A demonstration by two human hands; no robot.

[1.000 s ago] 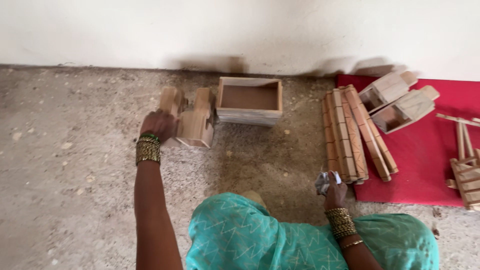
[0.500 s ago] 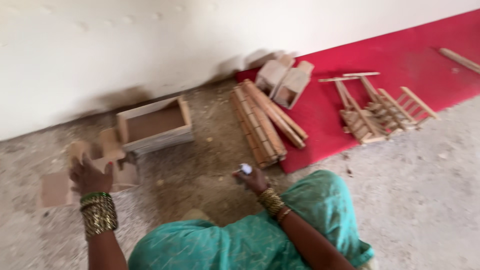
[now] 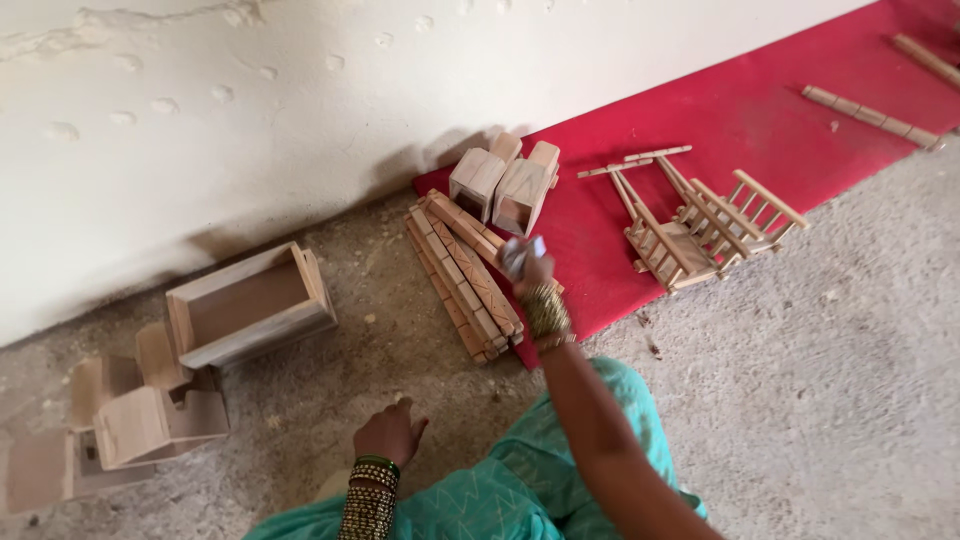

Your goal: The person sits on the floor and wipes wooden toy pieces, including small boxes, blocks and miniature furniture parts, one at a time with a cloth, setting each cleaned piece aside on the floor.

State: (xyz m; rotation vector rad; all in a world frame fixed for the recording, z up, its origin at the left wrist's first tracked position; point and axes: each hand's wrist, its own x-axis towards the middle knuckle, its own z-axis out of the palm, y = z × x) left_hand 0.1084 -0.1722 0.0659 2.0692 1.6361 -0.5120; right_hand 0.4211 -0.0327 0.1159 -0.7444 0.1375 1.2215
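Observation:
My right hand [image 3: 527, 270] is stretched out over a stack of carved wooden slats [image 3: 462, 275] and grips a small pale crumpled piece, perhaps sandpaper [image 3: 517, 254]. Two small wooden box-shaped pieces [image 3: 503, 183] lie just beyond it at the edge of a red mat [image 3: 800, 150]. My left hand [image 3: 389, 432] hovers low over the concrete floor near my teal-clad knee, fingers loosely curled and holding nothing. An open wooden box [image 3: 250, 304] lies to its left.
Several cut wooden blocks [image 3: 130, 415] lie at the far left. Small wooden chair-like frames [image 3: 700, 220] stand on the red mat, with loose sticks [image 3: 870, 103] further right. A white wall [image 3: 250, 110] runs along the back.
The view has swung right. My left hand has come off the wooden blocks and drawn back toward my knee. My right hand has reached forward over the slats with the pale piece.

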